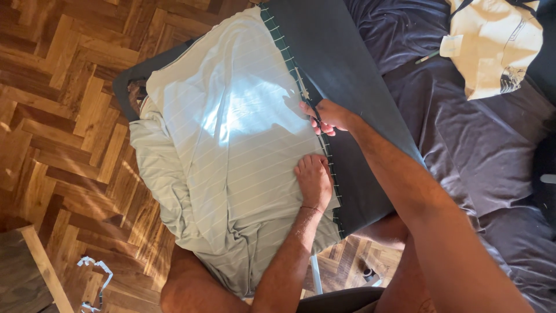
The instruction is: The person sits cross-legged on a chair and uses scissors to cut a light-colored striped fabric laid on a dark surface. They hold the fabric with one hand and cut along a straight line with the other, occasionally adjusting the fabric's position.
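Observation:
A pale green striped garment (231, 133) lies spread over a dark grey ironing board (341, 64). Its edge has a dark green band (286, 55) running along the board. My left hand (314, 181) lies flat, palm down, on the garment near that band, with its fingers together. My right hand (325, 116) pinches the band's edge a little further up the board. Part of the garment hangs off the board's left side in folds.
A herringbone wooden floor (63, 98) lies to the left. A bed with dark purple sheets (475, 145) is on the right, with a cream cloth bag (492, 46) on it. A wooden box corner (26, 272) and a white cord (95, 278) sit lower left.

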